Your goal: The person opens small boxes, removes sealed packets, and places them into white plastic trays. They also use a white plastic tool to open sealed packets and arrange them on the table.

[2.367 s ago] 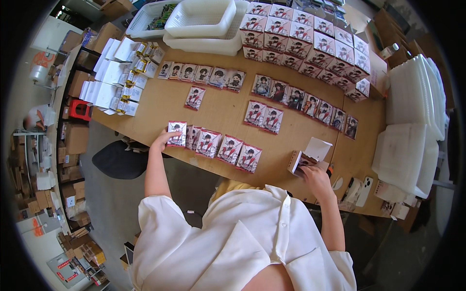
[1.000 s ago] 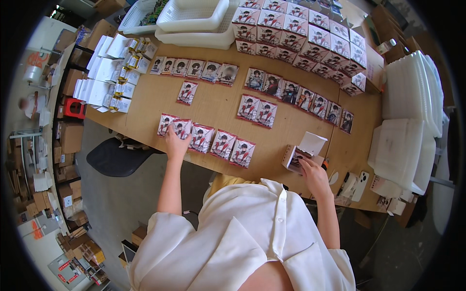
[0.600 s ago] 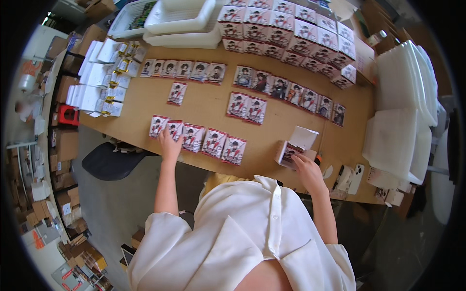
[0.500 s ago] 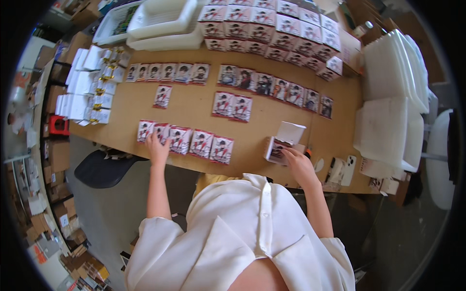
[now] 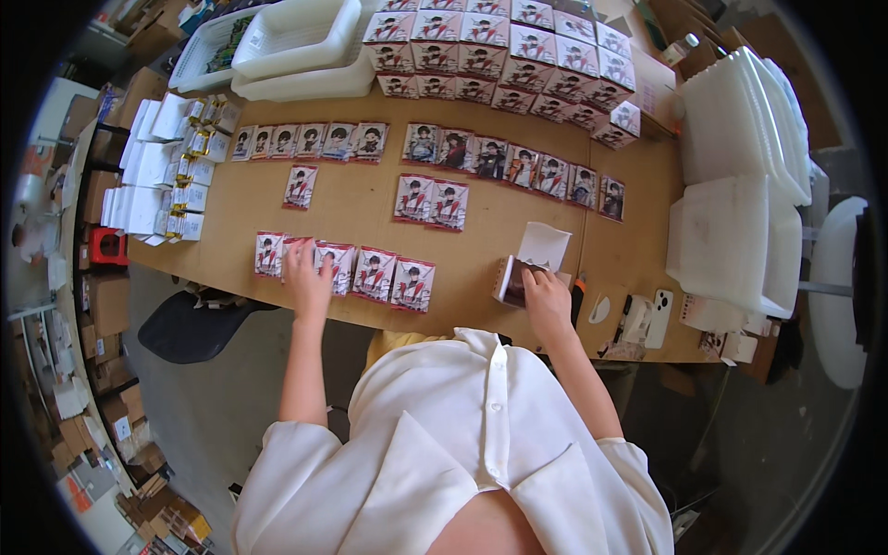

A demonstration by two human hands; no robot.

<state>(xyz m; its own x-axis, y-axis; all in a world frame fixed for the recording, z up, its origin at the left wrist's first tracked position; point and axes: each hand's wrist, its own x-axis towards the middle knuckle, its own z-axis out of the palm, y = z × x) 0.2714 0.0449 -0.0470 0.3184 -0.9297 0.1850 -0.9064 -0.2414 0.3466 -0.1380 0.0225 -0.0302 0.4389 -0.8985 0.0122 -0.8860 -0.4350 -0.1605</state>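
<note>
My left hand (image 5: 309, 280) rests over the near row of red-and-white foil packets, thumb and fingers apart. Its fingertips lie on the second packet (image 5: 294, 246) and beside the third packet (image 5: 339, 262), partly covering both. Two more packets, the outer one (image 5: 413, 285) included, lie to the right. Nearer the table's right front stands a small carton (image 5: 501, 275) with its white lid flap (image 5: 544, 242) raised. My right hand (image 5: 548, 301) is bent over it, fingertips together in the opening. A dark packet (image 5: 514, 288) shows inside; what the fingertips grip is hidden.
Behind lie rows of picture packets (image 5: 453, 149) and one single packet (image 5: 299, 187). Stacked printed boxes (image 5: 481, 61) and white bins (image 5: 296, 39) stand at the back. White cartons (image 5: 157, 166) sit left, plastic tubs (image 5: 721, 240) right, near a phone (image 5: 659, 319).
My right hand has moved left and over the carton, its fingertips now deeper in the opening. My left hand has shifted slightly right along the packets. The whole view has shifted a little.
</note>
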